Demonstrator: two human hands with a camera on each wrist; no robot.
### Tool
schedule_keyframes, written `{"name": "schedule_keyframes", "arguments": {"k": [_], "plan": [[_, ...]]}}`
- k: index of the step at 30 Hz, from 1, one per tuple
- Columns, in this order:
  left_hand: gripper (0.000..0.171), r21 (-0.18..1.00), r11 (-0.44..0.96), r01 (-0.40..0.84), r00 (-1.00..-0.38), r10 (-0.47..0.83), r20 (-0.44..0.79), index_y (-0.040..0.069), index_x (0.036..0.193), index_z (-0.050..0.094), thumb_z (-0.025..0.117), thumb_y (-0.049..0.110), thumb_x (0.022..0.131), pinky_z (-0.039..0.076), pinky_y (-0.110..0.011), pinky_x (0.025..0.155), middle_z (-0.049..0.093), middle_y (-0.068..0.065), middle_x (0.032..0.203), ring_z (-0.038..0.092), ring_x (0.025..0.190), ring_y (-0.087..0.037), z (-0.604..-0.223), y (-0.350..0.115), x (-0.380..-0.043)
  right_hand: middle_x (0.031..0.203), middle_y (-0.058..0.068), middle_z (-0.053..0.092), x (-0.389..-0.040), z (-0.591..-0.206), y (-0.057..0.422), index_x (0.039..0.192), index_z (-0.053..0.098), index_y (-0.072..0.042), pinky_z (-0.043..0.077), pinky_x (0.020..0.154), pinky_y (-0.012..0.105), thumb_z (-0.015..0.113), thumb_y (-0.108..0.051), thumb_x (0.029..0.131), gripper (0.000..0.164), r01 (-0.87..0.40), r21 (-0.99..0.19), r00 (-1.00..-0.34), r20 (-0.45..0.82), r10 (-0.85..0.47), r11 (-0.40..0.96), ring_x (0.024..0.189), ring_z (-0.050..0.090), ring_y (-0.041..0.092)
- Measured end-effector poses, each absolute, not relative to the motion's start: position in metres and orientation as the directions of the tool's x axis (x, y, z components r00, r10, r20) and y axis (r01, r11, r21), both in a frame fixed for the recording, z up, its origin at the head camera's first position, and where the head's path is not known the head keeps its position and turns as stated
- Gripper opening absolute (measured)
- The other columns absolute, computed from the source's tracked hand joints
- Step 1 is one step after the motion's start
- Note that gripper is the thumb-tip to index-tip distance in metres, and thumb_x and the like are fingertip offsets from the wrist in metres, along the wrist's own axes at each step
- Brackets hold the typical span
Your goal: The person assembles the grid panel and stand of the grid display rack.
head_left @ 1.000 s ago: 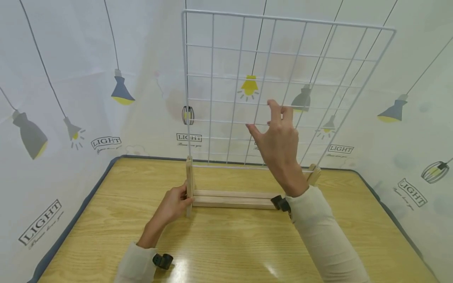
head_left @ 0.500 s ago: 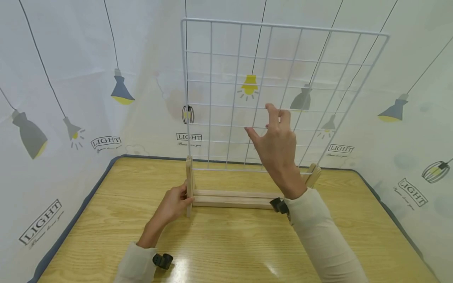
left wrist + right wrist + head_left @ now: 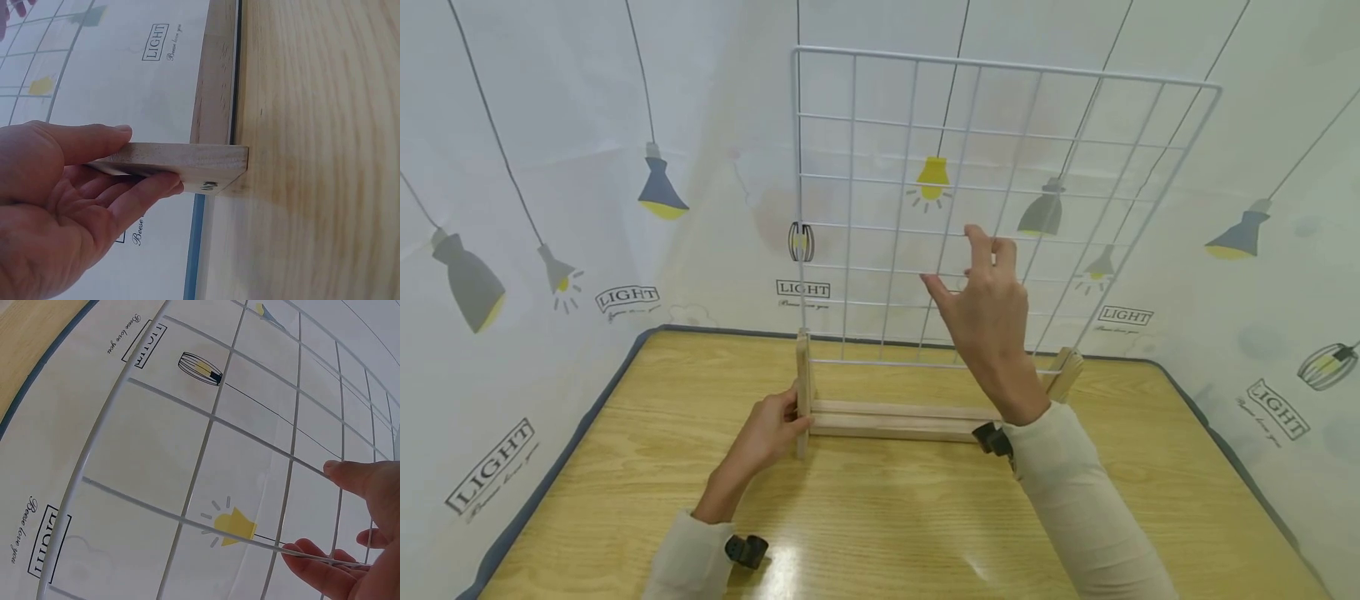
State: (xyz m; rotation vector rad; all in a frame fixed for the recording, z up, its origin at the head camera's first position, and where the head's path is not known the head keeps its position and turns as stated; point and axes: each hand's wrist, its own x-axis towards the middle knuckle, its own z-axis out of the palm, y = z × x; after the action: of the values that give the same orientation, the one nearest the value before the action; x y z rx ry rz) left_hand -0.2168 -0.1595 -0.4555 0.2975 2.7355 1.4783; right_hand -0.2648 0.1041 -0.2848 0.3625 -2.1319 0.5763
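A white wire grid panel (image 3: pixel 917 150) stands upright, leaning slightly, between the two side pieces of a wooden stand (image 3: pixel 895 432). My right hand (image 3: pixel 992 325) grips its wires around mid-height; in the right wrist view the thumb (image 3: pixel 340 472) presses one wire and the fingers curl behind another. With thumb and fingers, my left hand (image 3: pixel 763 433) pinches the stand's left upright (image 3: pixel 200 156), whose lower end is at the tabletop in the left wrist view. The right upright (image 3: pixel 1064 375) is partly behind my right forearm. The panel's lower edge shows above the stand's crossbars.
The wood-grain table (image 3: pixel 880 517) has a dark blue edge strip (image 3: pixel 587 417). Close behind and on both sides stand white sheets (image 3: pixel 715 250) printed with hanging lamps and the word LIGHT. Small black cameras (image 3: pixel 747 552) sit at both wrists.
The grid panel has come down a little, its top edge lower in the head view, and my right hand has lowered with it. My left hand keeps its hold on the upright.
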Motion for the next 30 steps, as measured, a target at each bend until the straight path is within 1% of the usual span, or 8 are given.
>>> {"name": "schedule_keyframes", "arguments": {"k": [5,9,11,14,17,22,27,30], "plan": [[0.057,0.831,0.535,0.154,-0.981,0.186,0.062,-0.007,0.148,0.036,0.059,0.006,0.099,0.055,-0.049,0.093,0.054,-0.031,0.136,0.057,0.121,-0.045,-0.455,-0.159,-0.217,0.115,0.025,0.056,-0.265,-0.286,0.106,0.133,0.052,-0.002,0.053,0.045,0.036,0.085,-0.029,0.08,0.068,-0.451,-0.276,-0.58,0.814,-0.044,0.849,0.078,0.072,0.03],[0.064,0.837,0.526,0.152,-0.972,0.234,0.029,-0.002,0.155,0.025,0.057,0.01,0.101,0.052,-0.051,0.097,0.041,-0.029,0.149,0.051,0.128,-0.046,-0.45,-0.163,-0.216,0.115,0.025,0.056,-0.265,-0.287,0.106,0.133,0.052,-0.002,0.052,0.045,0.037,0.085,-0.03,0.08,0.068,-0.454,-0.282,-0.583,0.811,-0.043,0.845,0.078,0.072,0.03],[0.067,0.83,0.535,0.16,-0.969,0.245,0.029,0.001,0.157,0.017,0.054,0.018,0.103,0.048,-0.055,0.101,0.033,-0.027,0.155,0.045,0.133,-0.048,-0.443,-0.165,-0.216,0.115,0.025,0.056,-0.265,-0.287,0.107,0.133,0.052,-0.002,0.052,0.044,0.036,0.085,-0.03,0.08,0.068,-0.455,-0.28,-0.581,0.813,-0.044,0.846,0.078,0.072,0.03],[0.069,0.823,0.529,0.209,-0.971,0.211,0.112,0.004,0.158,0.013,0.048,0.032,0.106,0.04,-0.057,0.109,0.027,-0.024,0.159,0.036,0.14,-0.046,-0.424,-0.164,-0.218,0.114,0.025,0.056,-0.265,-0.287,0.108,0.133,0.052,-0.002,0.053,0.044,0.036,0.085,-0.03,0.08,0.068,-0.455,-0.269,-0.574,0.818,-0.048,0.849,0.078,0.072,0.03],[0.062,0.823,0.468,0.322,-0.946,0.122,0.301,0.002,0.156,0.022,0.044,0.033,0.107,0.038,-0.055,0.112,0.035,-0.023,0.156,0.039,0.141,-0.039,-0.396,-0.158,-0.224,0.113,0.025,0.056,-0.265,-0.286,0.108,0.133,0.052,-0.002,0.052,0.044,0.036,0.084,-0.03,0.08,0.068,-0.459,-0.262,-0.566,0.823,-0.052,0.849,0.078,0.072,0.03],[0.048,0.795,0.281,0.537,-0.832,0.025,0.554,-0.001,0.15,0.036,0.047,0.018,0.106,0.046,-0.042,0.107,0.053,-0.02,0.142,0.053,0.131,-0.03,-0.351,-0.145,-0.239,0.114,0.025,0.056,-0.265,-0.286,0.108,0.134,0.052,-0.002,0.053,0.045,0.037,0.084,-0.031,0.081,0.068,-0.462,-0.265,-0.569,0.82,-0.054,0.846,0.079,0.072,0.03],[0.041,0.795,0.127,0.593,-0.8,-0.022,0.599,-0.001,0.143,0.044,0.047,0.012,0.105,0.051,-0.025,0.098,0.062,-0.021,0.126,0.063,0.117,-0.025,-0.327,-0.133,-0.252,0.114,0.025,0.055,-0.264,-0.286,0.109,0.134,0.051,-0.002,0.053,0.045,0.037,0.083,-0.031,0.082,0.069,-0.457,-0.267,-0.576,0.816,-0.053,0.848,0.08,0.072,0.031],[0.038,0.809,0.071,0.584,-0.808,-0.05,0.587,0.003,0.141,0.048,0.047,0.016,0.106,0.055,-0.027,0.091,0.066,-0.021,0.121,0.068,0.107,-0.023,-0.319,-0.129,-0.258,0.114,0.026,0.055,-0.264,-0.287,0.11,0.134,0.051,-0.001,0.054,0.046,0.037,0.084,-0.031,0.081,0.069,-0.456,-0.266,-0.574,0.817,-0.052,0.849,0.08,0.072,0.031]]}}
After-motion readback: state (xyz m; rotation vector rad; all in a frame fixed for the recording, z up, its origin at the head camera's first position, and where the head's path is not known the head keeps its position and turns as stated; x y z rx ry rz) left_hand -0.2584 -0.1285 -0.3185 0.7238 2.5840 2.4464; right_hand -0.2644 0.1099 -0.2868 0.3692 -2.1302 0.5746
